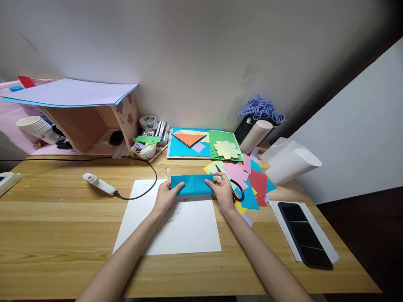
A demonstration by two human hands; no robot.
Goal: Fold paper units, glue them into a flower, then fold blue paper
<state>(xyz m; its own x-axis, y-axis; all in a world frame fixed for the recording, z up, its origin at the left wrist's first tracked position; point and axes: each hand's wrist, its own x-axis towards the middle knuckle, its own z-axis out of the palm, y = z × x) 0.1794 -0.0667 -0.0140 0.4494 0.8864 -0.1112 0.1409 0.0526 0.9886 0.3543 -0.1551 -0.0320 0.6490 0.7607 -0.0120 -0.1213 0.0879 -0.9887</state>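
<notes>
A folded blue paper strip (pixel 192 185) is stretched level between both hands, above the back part of a white sheet (pixel 185 235). My left hand (pixel 166 195) pinches its left end, thumb on the front. At the right end my right hand (pixel 222 191) grips the strip the same way. A crease shows near the strip's middle. Small paper bits and marks lie on the white sheet. Black-handled scissors (pixel 242 192) rest partly behind my right hand, on coloured paper scraps (pixel 258 181).
A white corded device (pixel 100 184) lies left of the sheet. At the right are a black phone (pixel 305 235) and a rolled white paper (pixel 294 165). Behind stand a cardboard box (pixel 91 130), a pink bottle (pixel 256 136) and a green sheet (pixel 220 138).
</notes>
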